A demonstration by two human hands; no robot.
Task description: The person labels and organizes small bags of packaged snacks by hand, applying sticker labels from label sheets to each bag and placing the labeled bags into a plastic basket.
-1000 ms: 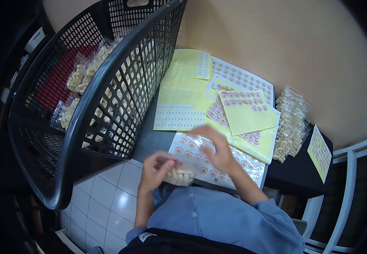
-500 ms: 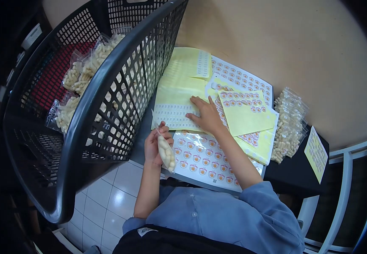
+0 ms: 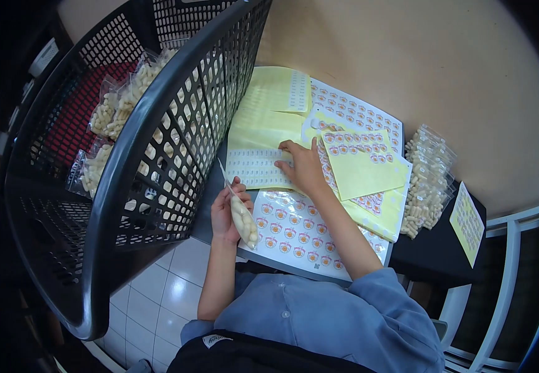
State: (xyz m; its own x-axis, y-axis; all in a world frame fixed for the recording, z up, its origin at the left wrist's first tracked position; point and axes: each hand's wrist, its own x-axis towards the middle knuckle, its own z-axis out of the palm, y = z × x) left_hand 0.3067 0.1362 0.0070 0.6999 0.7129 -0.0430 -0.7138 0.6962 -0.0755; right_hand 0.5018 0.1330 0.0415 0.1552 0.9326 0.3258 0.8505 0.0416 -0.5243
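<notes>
My left hand (image 3: 224, 214) pinches a clear plastic bag of pale capsules (image 3: 243, 222) near the basket's side, with the bag hanging tilted along the fingers. My right hand (image 3: 305, 166) rests on a yellow sheet with rows of small printed labels (image 3: 254, 165), its thumb and index finger apart and bent at the sheet's right part. Whether a label is between those fingertips cannot be made out; none shows. Below lies a white sheet of round orange and pink stickers (image 3: 291, 233). Yellow sheets with round stickers (image 3: 369, 177) lie under and beside my right wrist.
A large black perforated basket (image 3: 185, 118) stands at the left, holding several bags of capsules (image 3: 126, 105). More filled bags (image 3: 426, 180) are piled on the right of the table. A small yellow sticker sheet (image 3: 467, 224) lies at the black-covered right edge.
My right hand's fingers have drawn in and bent more over the label sheet. The left hand keeps the bag in nearly the same place. The view has shifted slightly.
</notes>
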